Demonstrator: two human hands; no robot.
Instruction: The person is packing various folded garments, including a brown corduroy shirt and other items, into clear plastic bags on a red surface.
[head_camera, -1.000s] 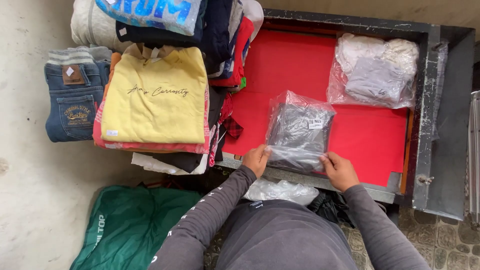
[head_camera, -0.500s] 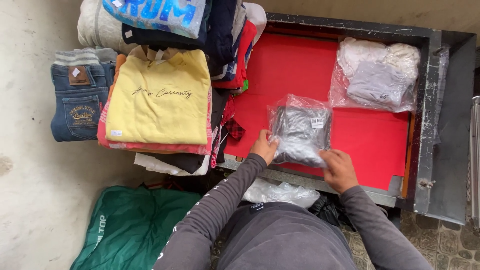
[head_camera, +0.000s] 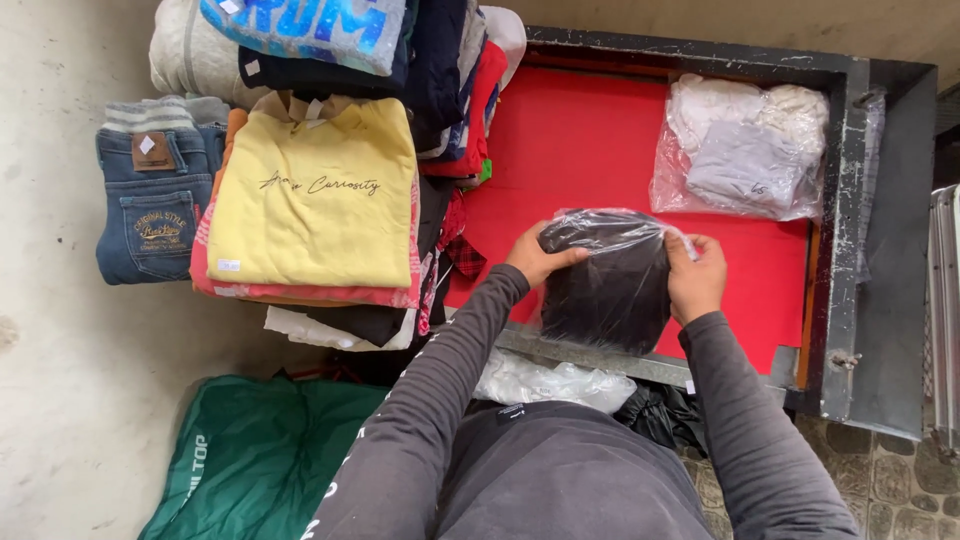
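A dark folded garment in a clear plastic bag (head_camera: 606, 282) lies on the red table top (head_camera: 590, 140), near its front edge. My left hand (head_camera: 537, 254) grips the bag's far left corner. My right hand (head_camera: 694, 270) grips its far right corner. The bag's plain dark side faces up, with the plastic bunched along the far edge between my hands. Grey long sleeves cover both my arms.
A second clear bag of pale garments (head_camera: 745, 150) sits at the table's back right. A stack of folded clothes topped by a yellow sweatshirt (head_camera: 312, 200) lies left, with folded jeans (head_camera: 150, 205) beside it. A green bag (head_camera: 255, 455) lies on the floor. The table's black metal frame (head_camera: 850, 230) rims the right side.
Both hands moved from the bag's near edge to its far edge. The bag was turned over, so its white label no longer shows.
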